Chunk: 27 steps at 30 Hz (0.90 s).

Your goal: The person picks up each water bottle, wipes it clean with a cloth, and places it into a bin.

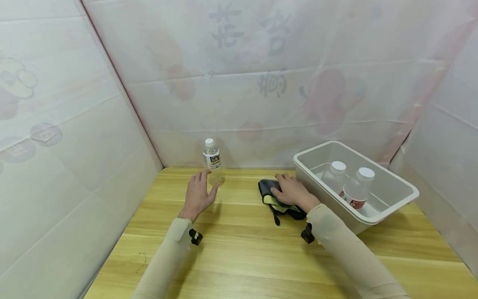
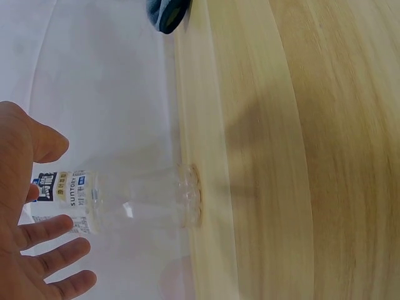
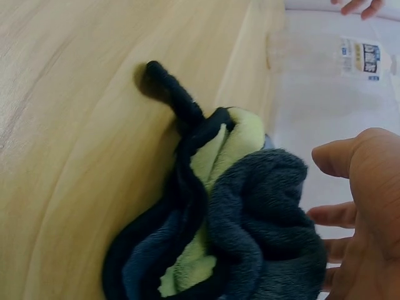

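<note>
A clear plastic bottle (image 1: pixel 213 160) with a white cap and a printed label stands upright at the table's back edge. My left hand (image 1: pixel 198 194) is right by it, thumb apart from the spread fingers; the left wrist view shows the palm beside the bottle's label (image 2: pixel 62 194). On the right lies a bunched cloth (image 3: pixel 250 231), dark grey and yellow-green with black edging and a hanging loop. Over the cloth in the head view is my right hand (image 1: pixel 293 192). In the right wrist view its loosely bent fingers (image 3: pixel 331 215) are right at the cloth's edge, not wrapped round it.
A pale grey plastic bin (image 1: pixel 392 187) stands to the right of my right hand. Two clear bottles (image 1: pixel 358 189) with white caps and red labels are inside it. White printed sheets (image 1: pixel 239 104) enclose the wooden table (image 1: pixel 239 257) at the back and sides.
</note>
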{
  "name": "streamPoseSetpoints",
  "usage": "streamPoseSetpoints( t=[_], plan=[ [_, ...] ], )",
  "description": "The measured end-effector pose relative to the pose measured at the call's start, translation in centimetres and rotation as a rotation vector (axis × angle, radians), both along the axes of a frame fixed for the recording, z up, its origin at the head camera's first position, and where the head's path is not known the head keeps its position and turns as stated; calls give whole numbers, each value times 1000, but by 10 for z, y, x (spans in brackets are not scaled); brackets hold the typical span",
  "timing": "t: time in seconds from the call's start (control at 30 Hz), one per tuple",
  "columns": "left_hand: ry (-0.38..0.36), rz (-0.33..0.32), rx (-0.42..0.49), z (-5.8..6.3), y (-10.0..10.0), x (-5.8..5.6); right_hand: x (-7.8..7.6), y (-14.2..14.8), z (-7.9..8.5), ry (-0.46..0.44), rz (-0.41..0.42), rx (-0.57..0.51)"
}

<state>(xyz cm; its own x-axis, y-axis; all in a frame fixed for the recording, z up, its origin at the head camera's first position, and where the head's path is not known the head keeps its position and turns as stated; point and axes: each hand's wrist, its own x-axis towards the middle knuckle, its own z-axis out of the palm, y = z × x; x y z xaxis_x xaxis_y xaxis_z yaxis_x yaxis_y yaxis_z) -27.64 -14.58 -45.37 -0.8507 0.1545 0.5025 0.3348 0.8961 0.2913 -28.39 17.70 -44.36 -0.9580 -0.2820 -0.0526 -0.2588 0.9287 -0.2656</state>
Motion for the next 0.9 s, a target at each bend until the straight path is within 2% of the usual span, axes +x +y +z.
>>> streamPoseSetpoints(
  t=[0.43,0.53,0.77,0.9],
  plan=[
    [4,7,0,-2,-3,2,-5,3,-13,-88,-112,18],
    [0,12,-5,-2,-4,3,-3,2,-14,-63,-114,14],
    [-5,19,-3,-2,-6,3,3,2,-18,90,-67,-52],
    [-4,18,5,-2,-7,1,8,2,-25,93,-47,-101]
  ],
)
